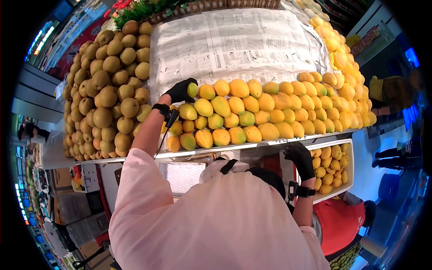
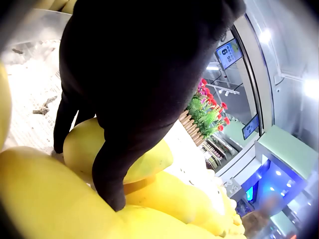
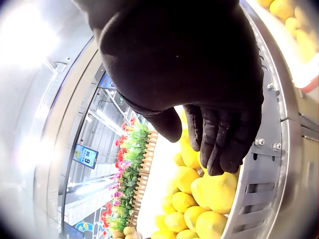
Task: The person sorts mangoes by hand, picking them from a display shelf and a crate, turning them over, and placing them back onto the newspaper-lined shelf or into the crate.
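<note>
Black-gloved, the left hand [image 1: 182, 91] grips a yellow-green mango [image 1: 192, 90] at the left end of the top mango row. In the left wrist view the fingers of the left hand [image 2: 107, 149] curl round that mango [image 2: 82, 147], one fingertip touching the mangoes below. The right hand [image 1: 299, 158], also gloved in black, hangs over the stand's front edge, beside a white box of mangoes [image 1: 332, 148]. Its fingers hang loosely bent with nothing in them in the right wrist view, where the hand [image 3: 199, 94] appears above the mango rows [image 3: 204, 191].
Brown round fruit [image 1: 108, 96] is piled at the left. Newspaper [image 1: 234, 45] covers the stand behind the mangoes. Net-wrapped yellow fruit [image 1: 346, 92] lies at the right. A flower planter [image 1: 144, 13] lines the back, and a person in red [image 1: 339, 220] is at lower right.
</note>
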Motion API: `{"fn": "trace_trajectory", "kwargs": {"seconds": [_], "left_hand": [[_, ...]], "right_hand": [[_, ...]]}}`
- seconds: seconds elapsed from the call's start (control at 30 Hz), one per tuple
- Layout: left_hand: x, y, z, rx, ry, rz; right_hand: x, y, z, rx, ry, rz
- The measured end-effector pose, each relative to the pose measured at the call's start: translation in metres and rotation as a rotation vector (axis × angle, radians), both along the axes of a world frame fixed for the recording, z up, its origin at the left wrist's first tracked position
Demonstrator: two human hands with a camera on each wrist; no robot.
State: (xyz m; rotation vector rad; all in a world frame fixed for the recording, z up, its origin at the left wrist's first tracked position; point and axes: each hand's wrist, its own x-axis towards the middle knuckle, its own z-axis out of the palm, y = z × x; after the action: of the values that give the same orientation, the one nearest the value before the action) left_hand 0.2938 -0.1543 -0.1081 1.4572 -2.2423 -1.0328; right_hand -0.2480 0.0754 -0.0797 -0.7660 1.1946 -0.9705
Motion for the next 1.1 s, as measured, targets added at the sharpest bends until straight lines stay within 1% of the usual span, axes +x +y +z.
{"fn": "trace_trajectory", "kwargs": {"seconds": [0.03,0.07,0.17,0.27,0.37,0.47,0.57,0.67,0.77,0.8,0.87,0.97,1.0,1.07,1.1], "left_hand": [[0.000,0.000,0.003,0.026,0.031,-0.012],[0.000,0.000,0.005,0.052,0.063,-0.022],[-0.002,0.004,0.020,0.145,0.144,-0.037],[-0.001,0.005,0.030,0.286,0.199,-0.029],[0.004,0.002,0.031,0.300,0.181,-0.067],[0.006,0.001,0.036,0.234,0.039,-0.061],[0.010,-0.003,0.027,0.231,0.047,-0.064],[0.005,-0.002,0.033,0.215,0.001,-0.098],[0.006,-0.002,0.036,0.200,-0.033,-0.106],[0.006,-0.002,0.037,0.194,-0.044,-0.110],[0.009,-0.002,0.040,0.225,-0.010,-0.066],[0.010,0.000,0.050,0.242,0.032,-0.034],[0.009,0.003,0.054,0.250,0.054,-0.022],[0.009,0.004,0.051,0.305,0.108,-0.006],[0.006,0.006,0.052,0.291,0.079,0.007]], "right_hand": [[0.004,0.002,0.003,0.002,-0.005,-0.003],[0.009,0.004,0.007,0.029,-0.026,-0.059],[0.013,0.007,0.002,0.011,-0.028,-0.040],[0.009,0.010,-0.019,-0.012,0.014,0.009],[0.017,0.011,-0.012,0.042,-0.030,-0.037],[0.027,0.013,-0.009,0.032,-0.024,-0.063],[0.026,0.016,-0.018,0.076,-0.071,-0.100],[0.029,0.019,-0.016,0.092,-0.079,-0.111],[0.032,0.019,-0.014,0.070,-0.010,-0.095],[0.032,0.019,-0.014,0.029,0.049,-0.062],[0.032,0.020,-0.013,-0.051,0.169,-0.004],[0.032,0.022,-0.011,-0.040,0.223,-0.001],[0.029,0.023,-0.013,-0.088,0.297,0.050],[0.026,0.025,-0.015,-0.148,0.314,0.060],[0.026,0.026,-0.015,-0.179,0.321,0.067]]}}
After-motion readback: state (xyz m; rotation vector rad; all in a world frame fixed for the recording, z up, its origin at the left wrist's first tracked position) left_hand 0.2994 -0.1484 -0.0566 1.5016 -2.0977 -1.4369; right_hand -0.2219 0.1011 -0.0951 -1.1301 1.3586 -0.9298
